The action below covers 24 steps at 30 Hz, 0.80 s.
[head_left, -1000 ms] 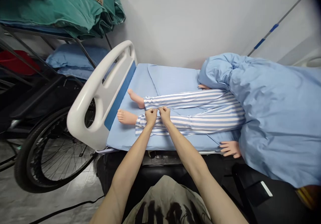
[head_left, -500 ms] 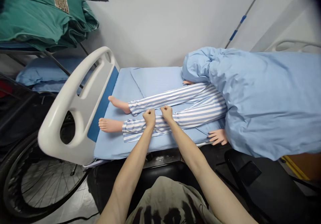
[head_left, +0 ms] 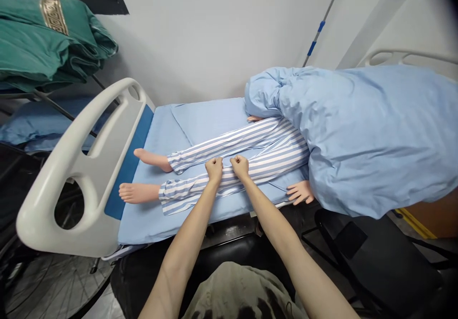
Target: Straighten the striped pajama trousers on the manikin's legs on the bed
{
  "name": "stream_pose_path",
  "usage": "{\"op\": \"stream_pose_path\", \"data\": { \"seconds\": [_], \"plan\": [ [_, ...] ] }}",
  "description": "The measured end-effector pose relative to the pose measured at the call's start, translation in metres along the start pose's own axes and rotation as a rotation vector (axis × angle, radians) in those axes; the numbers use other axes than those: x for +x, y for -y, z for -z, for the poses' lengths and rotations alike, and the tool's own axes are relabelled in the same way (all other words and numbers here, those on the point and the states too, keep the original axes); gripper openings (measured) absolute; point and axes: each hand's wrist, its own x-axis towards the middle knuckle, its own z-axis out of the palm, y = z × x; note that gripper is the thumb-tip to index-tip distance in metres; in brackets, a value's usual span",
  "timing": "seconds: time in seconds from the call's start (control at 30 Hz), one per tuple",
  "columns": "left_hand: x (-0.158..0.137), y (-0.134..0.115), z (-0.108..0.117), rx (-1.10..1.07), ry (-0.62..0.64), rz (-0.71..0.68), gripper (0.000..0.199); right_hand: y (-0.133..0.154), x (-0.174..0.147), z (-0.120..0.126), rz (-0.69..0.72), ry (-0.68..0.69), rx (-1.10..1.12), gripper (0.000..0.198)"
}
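My left hand [head_left: 214, 169] is closed in a fist above the nearer leg of a manikin that lies on a bed. Close beside it on the right, my right hand [head_left: 239, 166] is also a fist, with a small gap between the two. Nothing shows in either hand; whether they touch the cloth I cannot tell. Under them run the blue-and-white striped trousers [head_left: 282, 159]. Bare feet [head_left: 139, 193] stick out of the trouser legs at the left. A light blue quilt [head_left: 361, 133] covers the upper body, and one manikin hand [head_left: 299, 192] lies palm down at its edge.
A white footboard [head_left: 93, 176] with a blue panel closes the bed's left end. Left of it, folded green cloth [head_left: 53, 37] rests on a rack and a wheel [head_left: 60, 285] stands below. A black chair [head_left: 379, 252] is at the right, a pole [head_left: 318, 33] by the wall.
My view has shifted left and tilted slightly, so the bed, quilt and footboard sit differently in the picture. Both fists stay over the nearer leg, a little turned.
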Motion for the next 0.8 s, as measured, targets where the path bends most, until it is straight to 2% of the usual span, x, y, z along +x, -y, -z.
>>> {"op": "stream_pose_path", "data": {
  "seconds": [0.1,0.17,0.23,0.33,0.43,0.5,0.6,0.7,0.8],
  "plan": [
    [-0.005,0.001,-0.015,0.092,0.075,-0.087,0.031,0.003,0.005,0.009,-0.02,0.06,0.14,0.033],
    [-0.009,0.006,-0.02,0.212,0.151,-0.162,0.035,0.008,0.016,0.029,-0.053,0.056,0.205,0.034],
    [-0.012,0.012,-0.021,0.279,0.204,-0.21,0.037,0.011,0.032,0.058,-0.03,0.021,0.218,0.034],
    [-0.012,0.017,-0.019,0.245,0.178,-0.187,0.036,0.008,0.059,0.105,0.073,-0.038,0.18,0.037],
    [-0.007,0.017,-0.016,0.177,0.147,-0.148,0.036,-0.006,0.074,0.136,0.037,-0.117,0.144,0.038],
    [-0.002,0.013,-0.018,0.093,0.104,-0.124,0.035,-0.016,0.075,0.145,-0.026,-0.084,0.153,0.038],
    [0.001,0.004,-0.033,-0.032,0.056,-0.127,0.034,-0.023,0.069,0.147,-0.053,0.061,0.185,0.037],
    [-0.003,-0.001,-0.057,-0.048,0.182,-0.107,0.034,-0.022,0.069,0.146,-0.062,0.098,0.2,0.037],
    [-0.012,0.005,-0.073,0.034,0.283,-0.093,0.036,-0.02,0.079,0.153,-0.056,0.085,0.172,0.037]
  ]
}}
